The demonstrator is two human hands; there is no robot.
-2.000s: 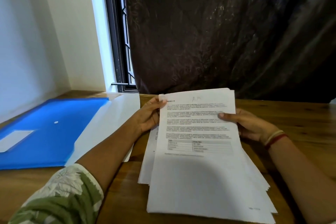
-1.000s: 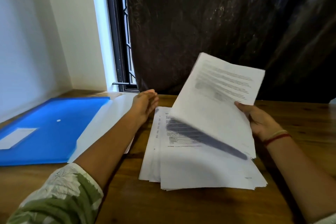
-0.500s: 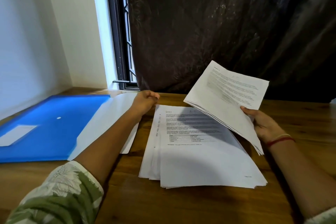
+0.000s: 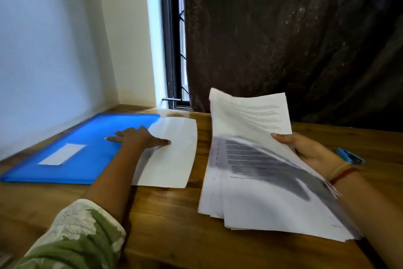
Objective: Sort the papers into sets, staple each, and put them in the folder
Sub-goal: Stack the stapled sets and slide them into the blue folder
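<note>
A blue folder lies flat at the left of the wooden table. A white set of papers lies partly over its right end. My left hand rests flat with spread fingers on that set and the folder. A thick stack of printed papers lies in front of me on the table. Above it my right hand holds a lifted bundle of sheets by its right edge, tilted up and blurred. A blue stapler shows behind my right wrist.
The wooden table runs to a white wall on the left. A dark curtain hangs behind the table, with a window frame to its left. Bare wood lies between the two paper piles.
My left hand has left the stack's top corner and moved left onto the white set and folder. The bundle in my right hand has swung further left over the stack.
</note>
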